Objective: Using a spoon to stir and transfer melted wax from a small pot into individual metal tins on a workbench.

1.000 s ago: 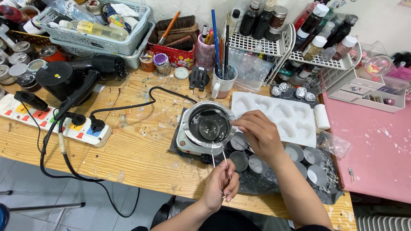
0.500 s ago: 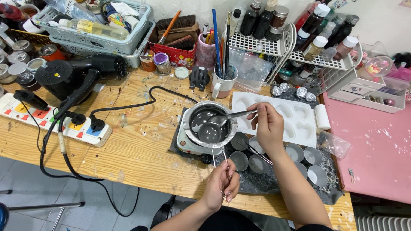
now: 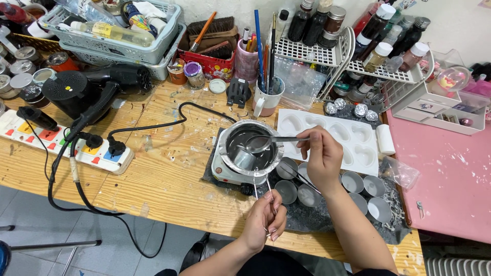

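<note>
A round metal pot (image 3: 232, 134) of dark liquid sits on a small white electric hotplate (image 3: 221, 173) at the table's middle. My right hand (image 3: 321, 157) grips the handle of a metal spoon (image 3: 262, 143), whose bowl hangs over the pot. My left hand (image 3: 265, 221), near the front edge, pinches thin metal tongs (image 3: 269, 189) that reach up to a small metal cup (image 3: 244, 159) inside the pot. Several small round metal cups (image 3: 353, 181) lie on the dark mat (image 3: 327, 217) right of the hotplate.
A white heart-cavity mould (image 3: 353, 143) lies behind my right hand. A power strip (image 3: 61, 143) and black hair dryer (image 3: 87, 87) with cables occupy the left. Baskets, jars, brush cups and bottle racks line the back. A pink surface (image 3: 450, 184) adjoins on the right.
My right hand lifted from beside the pot, took up the spoon and brought its bowl over the pot. My left hand stayed in place with the tongs.
</note>
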